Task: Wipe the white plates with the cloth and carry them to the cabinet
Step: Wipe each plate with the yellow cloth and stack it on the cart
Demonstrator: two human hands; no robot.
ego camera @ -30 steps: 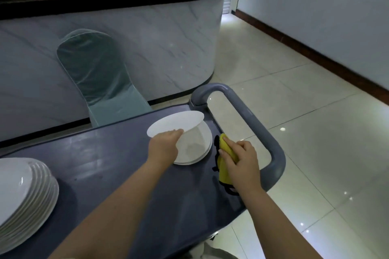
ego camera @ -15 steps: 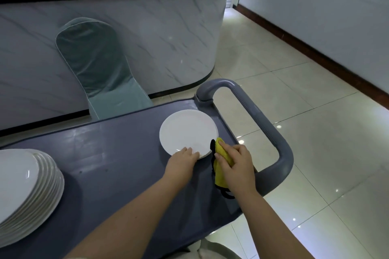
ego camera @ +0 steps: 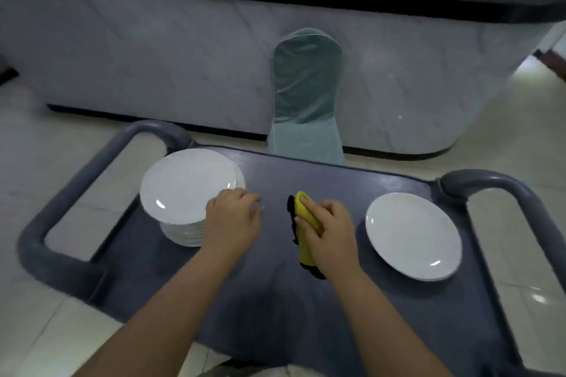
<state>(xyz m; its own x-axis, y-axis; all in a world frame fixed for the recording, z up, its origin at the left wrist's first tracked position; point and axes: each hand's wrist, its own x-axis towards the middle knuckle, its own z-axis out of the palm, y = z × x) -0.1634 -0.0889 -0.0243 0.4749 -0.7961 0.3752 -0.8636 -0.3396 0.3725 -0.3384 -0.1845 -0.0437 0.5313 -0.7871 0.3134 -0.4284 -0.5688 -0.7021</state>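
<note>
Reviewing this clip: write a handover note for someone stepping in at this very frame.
Left hand at the right rim of the plate stack; blurred, grip unclear.
Right hand holds the yellow cloth, fingers curled round it, over the cart.
Single plate lies alone at the cart's right end, probably wiped.
Left to do: wipe the stack, carry everything to the cabinet, which is out of view.

The left hand's (ego camera: 233, 223) blurred fingertips (ego camera: 256, 202) overlap the plate stack's (ego camera: 183, 190) edge, contact unclear, the right hand (ego camera: 332, 234) hides much of the cloth (ego camera: 307, 254), and the cart (ego camera: 275, 300) runs off the bottom.
</note>
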